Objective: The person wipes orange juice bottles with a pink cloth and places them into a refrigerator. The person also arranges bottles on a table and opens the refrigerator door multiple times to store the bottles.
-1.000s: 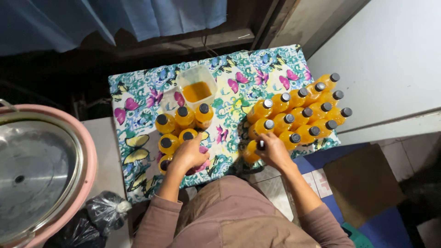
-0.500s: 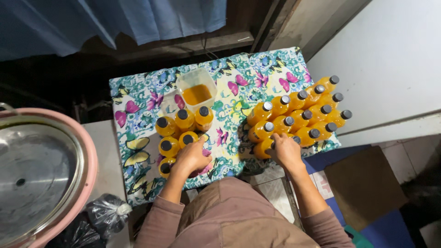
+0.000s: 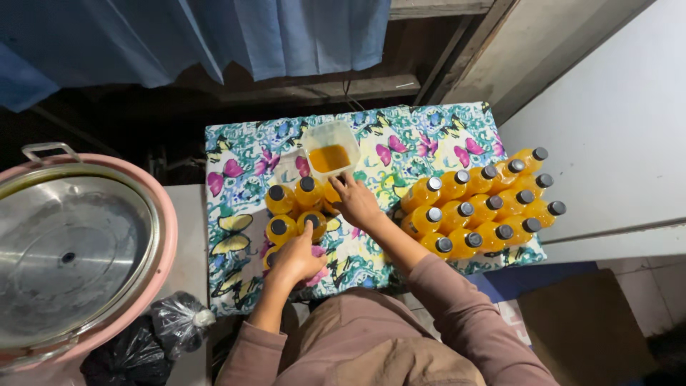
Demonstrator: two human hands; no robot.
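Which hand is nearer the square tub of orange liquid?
Right. The right hand reaches just below the square tub, fingertips near its rim; the left hand rests lower, by the small bottle cluster.

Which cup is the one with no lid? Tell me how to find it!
Look at the small table with the butterfly cloth. Near its far edge, behind the little bunch of orange bottles by the right hand, stands a clear square tub. Unlike the black-capped bottles around it, it is open on top, with orange liquid showing inside.
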